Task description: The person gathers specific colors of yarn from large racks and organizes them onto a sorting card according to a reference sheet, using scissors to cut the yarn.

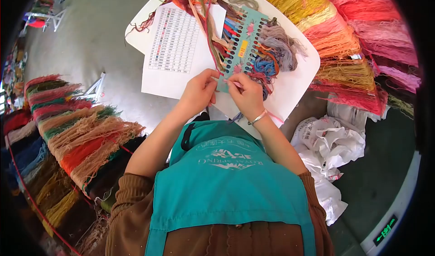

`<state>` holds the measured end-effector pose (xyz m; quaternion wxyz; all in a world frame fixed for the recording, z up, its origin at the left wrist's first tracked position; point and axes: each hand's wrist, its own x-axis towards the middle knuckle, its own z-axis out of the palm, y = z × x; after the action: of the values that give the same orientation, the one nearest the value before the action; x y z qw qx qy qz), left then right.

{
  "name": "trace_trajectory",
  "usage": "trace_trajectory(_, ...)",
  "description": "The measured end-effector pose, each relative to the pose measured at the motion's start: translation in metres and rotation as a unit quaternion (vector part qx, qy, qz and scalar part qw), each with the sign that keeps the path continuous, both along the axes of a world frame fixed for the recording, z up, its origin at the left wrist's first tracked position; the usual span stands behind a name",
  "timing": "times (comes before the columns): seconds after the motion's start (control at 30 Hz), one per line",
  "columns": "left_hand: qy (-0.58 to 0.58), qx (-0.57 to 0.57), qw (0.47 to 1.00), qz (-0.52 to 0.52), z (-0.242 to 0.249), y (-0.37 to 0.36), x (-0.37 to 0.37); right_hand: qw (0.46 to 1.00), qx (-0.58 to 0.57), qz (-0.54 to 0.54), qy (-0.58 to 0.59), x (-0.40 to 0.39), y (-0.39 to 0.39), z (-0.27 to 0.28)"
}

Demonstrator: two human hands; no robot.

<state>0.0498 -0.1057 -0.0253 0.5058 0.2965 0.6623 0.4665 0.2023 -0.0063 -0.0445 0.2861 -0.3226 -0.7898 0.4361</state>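
Note:
A teal thread card (235,59) with punched holes down both long edges and a yellow label lies on the white board (290,90). Embroidery threads in several colours are looped through its holes, with a grey-mauve bundle (278,41) and a blue bundle (266,68) to its right. At the card's near end, my left hand (199,92) is closed in a pinch on a red-pink thread by the left edge. Close beside it, my right hand (247,96) pinches a pink thread over the card. A pink strand (274,117) shows past my right wrist.
A printed chart (172,43) lies left of the card. Hanks of yellow, orange and pink thread (340,25) hang at the upper right, with more hanks (86,138) at the left. White plastic bags (328,142) sit on the floor at the right.

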Motion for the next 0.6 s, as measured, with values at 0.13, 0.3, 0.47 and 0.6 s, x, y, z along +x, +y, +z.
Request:
trace_trajectory(0.13, -0.043, -0.004, 0.999, -0.006, 0.007, 0.005, -0.003, 1.0, -0.011, 0.002, 0.004, -0.001, -0.003, 0.001)
trace_trajectory(0.3, -0.028, -0.035, 0.998, -0.053, 0.002, 0.013, -0.009, 0.999, -0.029, -0.007, 0.041, -0.003, -0.002, -0.003)
trace_trajectory(0.47, 0.174, -0.029, 0.982, -0.065, 0.012, 0.004, -0.031, 0.991, -0.047, 0.008, -0.126, -0.009, 0.0, 0.01)
trace_trajectory(0.6, 0.06, 0.014, 0.996, -0.067, 0.014, -0.004, -0.033, 0.974, -0.029, 0.016, -0.225, -0.017, 0.003, 0.025)
